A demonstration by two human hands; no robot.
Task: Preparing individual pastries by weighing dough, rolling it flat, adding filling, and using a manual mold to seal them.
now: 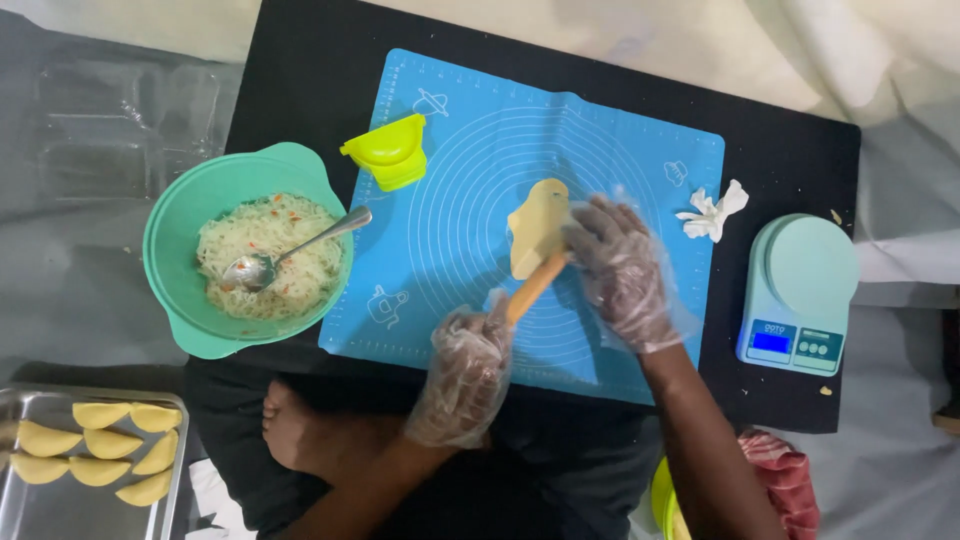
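Hands gloved: left hand [468, 372] is closed around a wooden rolling pin [533, 288] angled up-right toward dough [538, 228], pressed by open right hand [620, 268].

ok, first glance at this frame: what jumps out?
The bright blue mat in the middle, where two hands in clear plastic gloves work a pale piece of dough: the left hand grips a wooden rolling pin, the right hand rests on the dough's edge. Left of the mat sits a green bowl of shredded filling with a spoon in it. At bottom left, a metal tray holds folded half-moon pastries.
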